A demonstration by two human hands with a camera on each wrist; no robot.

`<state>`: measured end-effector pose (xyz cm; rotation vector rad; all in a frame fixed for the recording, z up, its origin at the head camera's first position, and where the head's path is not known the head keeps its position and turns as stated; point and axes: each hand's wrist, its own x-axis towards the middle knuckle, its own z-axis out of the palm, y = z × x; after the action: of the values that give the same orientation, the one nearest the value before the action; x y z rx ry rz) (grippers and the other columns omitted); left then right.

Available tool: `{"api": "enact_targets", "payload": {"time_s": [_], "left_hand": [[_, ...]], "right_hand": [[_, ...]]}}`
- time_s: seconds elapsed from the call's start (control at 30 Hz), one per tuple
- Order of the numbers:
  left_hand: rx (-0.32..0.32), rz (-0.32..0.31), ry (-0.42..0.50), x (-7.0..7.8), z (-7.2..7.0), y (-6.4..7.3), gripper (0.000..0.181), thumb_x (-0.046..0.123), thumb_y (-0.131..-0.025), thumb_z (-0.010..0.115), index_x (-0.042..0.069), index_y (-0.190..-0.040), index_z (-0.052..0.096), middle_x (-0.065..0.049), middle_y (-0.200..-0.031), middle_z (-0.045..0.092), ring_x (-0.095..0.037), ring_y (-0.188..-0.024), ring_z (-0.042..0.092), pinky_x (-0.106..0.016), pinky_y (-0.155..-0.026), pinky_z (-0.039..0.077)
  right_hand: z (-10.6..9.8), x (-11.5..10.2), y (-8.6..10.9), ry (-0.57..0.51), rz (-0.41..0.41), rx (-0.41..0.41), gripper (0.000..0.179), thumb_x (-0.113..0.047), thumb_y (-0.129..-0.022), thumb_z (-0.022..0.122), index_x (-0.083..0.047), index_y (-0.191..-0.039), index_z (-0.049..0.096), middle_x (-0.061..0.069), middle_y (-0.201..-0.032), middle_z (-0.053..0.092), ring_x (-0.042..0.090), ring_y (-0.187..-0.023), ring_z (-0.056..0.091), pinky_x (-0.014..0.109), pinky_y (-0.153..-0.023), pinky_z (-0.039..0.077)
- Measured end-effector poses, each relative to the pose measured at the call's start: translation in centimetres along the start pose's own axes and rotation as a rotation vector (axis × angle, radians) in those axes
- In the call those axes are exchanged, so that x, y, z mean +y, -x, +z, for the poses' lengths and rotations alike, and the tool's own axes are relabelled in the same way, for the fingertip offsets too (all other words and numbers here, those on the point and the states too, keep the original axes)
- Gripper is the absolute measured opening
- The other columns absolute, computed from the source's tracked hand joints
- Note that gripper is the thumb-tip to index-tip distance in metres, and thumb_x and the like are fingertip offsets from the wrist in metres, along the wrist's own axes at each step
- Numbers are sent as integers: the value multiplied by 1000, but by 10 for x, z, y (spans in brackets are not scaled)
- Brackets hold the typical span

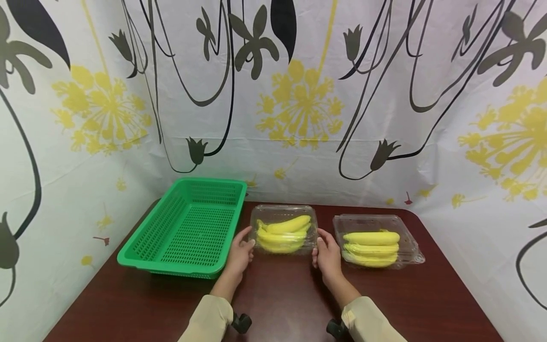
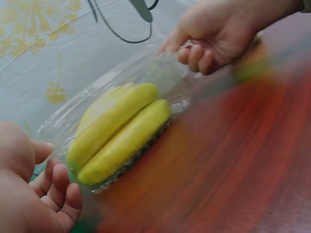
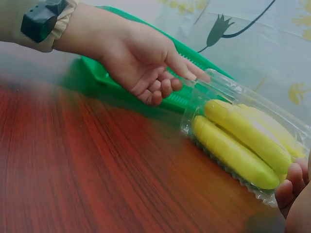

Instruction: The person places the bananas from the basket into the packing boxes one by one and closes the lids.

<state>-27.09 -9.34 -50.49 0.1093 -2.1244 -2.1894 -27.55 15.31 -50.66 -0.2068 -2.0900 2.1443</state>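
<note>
A clear plastic clamshell box (image 1: 282, 208) with yellow bananas (image 1: 284, 235) inside is between the two hands, near the back of the table. The left hand (image 1: 240, 254) grips the box's left edge between thumb and forefinger, its other fingers loosely curled, as the right wrist view shows. On the opposite edge, the right hand (image 1: 328, 256) pinches the box in the same way; the left wrist view has this hand (image 2: 218, 39) at upper right. Whether the box touches the table or hangs just above it, I cannot tell.
A green perforated plastic basket (image 1: 181, 268) stands left of the held box, with nothing visible inside. To the right lies a second clear box (image 1: 363, 221) holding bananas (image 1: 371, 249). The dark red wooden table (image 1: 282, 299) meets a patterned cloth backdrop (image 1: 278, 118) behind.
</note>
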Motion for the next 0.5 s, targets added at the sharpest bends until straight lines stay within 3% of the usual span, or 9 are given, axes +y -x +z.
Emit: {"api": "enact_targets", "payload": {"time_s": [0.23, 0.5], "left_hand": [[110, -4, -26, -1, 6, 9, 40, 13, -101, 53, 13, -141, 51, -6, -81, 51, -16, -66, 50, -31, -60, 46], [130, 44, -77, 4, 9, 18, 38, 11, -100, 54, 12, -138, 53, -10, -85, 52, -23, -70, 51, -31, -61, 45]], "right_hand": [[-1, -6, 6, -18, 36, 1, 36, -16, -104, 44, -12, -140, 49, 7, -65, 57, 13, -47, 52, 27, -45, 47], [-5, -16, 20, -14, 50, 12, 40, -11, -100, 50, -10, -140, 47, 8, -67, 59, 13, -49, 52, 26, -47, 47]]}}
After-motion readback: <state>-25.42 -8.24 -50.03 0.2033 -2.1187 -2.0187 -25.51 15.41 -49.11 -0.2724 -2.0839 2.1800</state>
